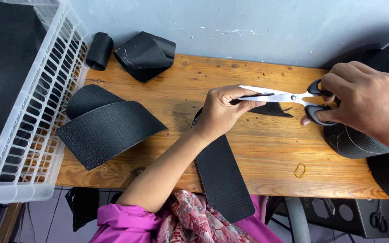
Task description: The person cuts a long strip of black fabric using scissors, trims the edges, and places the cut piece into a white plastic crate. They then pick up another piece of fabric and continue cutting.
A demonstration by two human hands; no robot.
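On the wooden surface point(257, 148), the long black strap point(223, 173) could slip and cut crooked, since the left hand point(223, 110) pinches it just beside the blades of scissors point(289, 96) gripped by the right hand point(365, 101), risking 1 nicked fingertip.

A single head-worn camera looks steeply down from close above the wooden worktop point(266, 166), facing the grey wall point(248, 22) behind it, with a white basket point(46, 90) at the left edge.
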